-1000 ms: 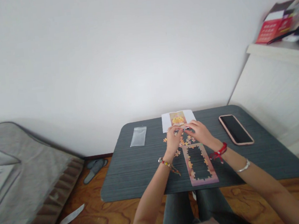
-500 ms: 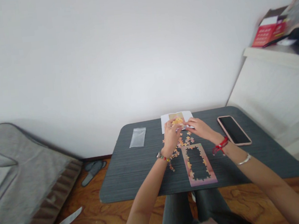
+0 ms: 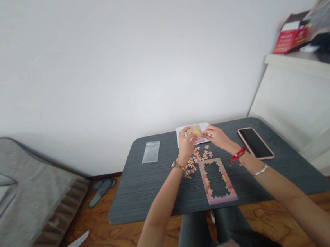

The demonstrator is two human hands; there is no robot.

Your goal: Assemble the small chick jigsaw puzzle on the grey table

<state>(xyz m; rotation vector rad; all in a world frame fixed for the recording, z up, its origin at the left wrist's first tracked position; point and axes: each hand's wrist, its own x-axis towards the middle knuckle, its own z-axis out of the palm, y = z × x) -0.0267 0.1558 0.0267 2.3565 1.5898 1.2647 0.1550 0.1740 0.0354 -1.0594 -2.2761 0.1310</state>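
My left hand and my right hand meet over a printed picture sheet at the back of the table. Their fingertips pinch a small jigsaw puzzle piece between them; the fingers hide much of it. On the sheet is a yellow figure on a pinkish ground, partly covered by my hands. Just below my hands lies a loose pile of jigsaw puzzle pieces. Nearer to me is the puzzle border, a joined pink frame of pieces around a bare middle.
The dark table stands against a white wall. A clear plastic bag lies at its left, a phone at its right. Beyond are a cabinet with a red box on top, a grey bed or sofa and slippers.
Both hands have lifted slightly away from me over the sheet, still pinching together. My left wrist has moved up off the lower pieces. The view has shifted a little.
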